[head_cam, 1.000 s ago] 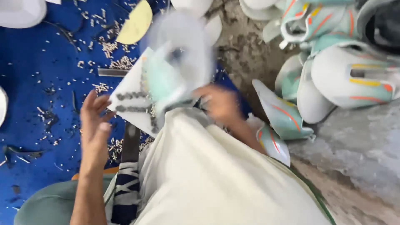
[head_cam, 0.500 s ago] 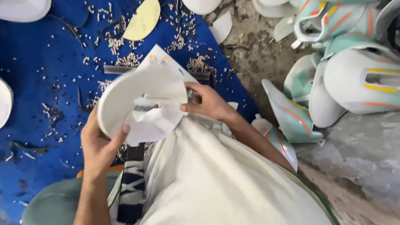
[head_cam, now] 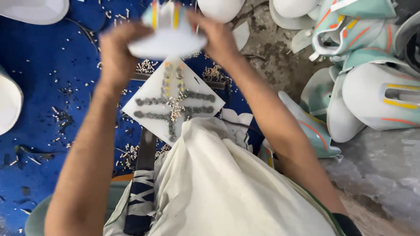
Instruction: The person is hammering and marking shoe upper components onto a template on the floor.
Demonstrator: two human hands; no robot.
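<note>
Blue littered mat (head_cam: 39, 78) below; left hand (head_cam: 116, 48) and right hand (head_cam: 216, 37) should grip the white striped plastic shell (head_cam: 168, 32) evenly, fingers closed on its rim.

Setting: a small floor-level workshop for moulded plastic shells. Indicators: a heap of identical white-and-teal shells (head_cam: 372, 83) with orange and yellow stripes is stacked on a rough concrete floor (head_cam: 376, 175). A blue mat (head_cam: 48, 100) is littered with small metal fasteners and trimmings (head_cam: 146, 66). A white square board (head_cam: 173, 98) holds rows of sorted fasteners. Plain white shell blanks (head_cam: 35, 8) lie at the mat's edges.
</note>
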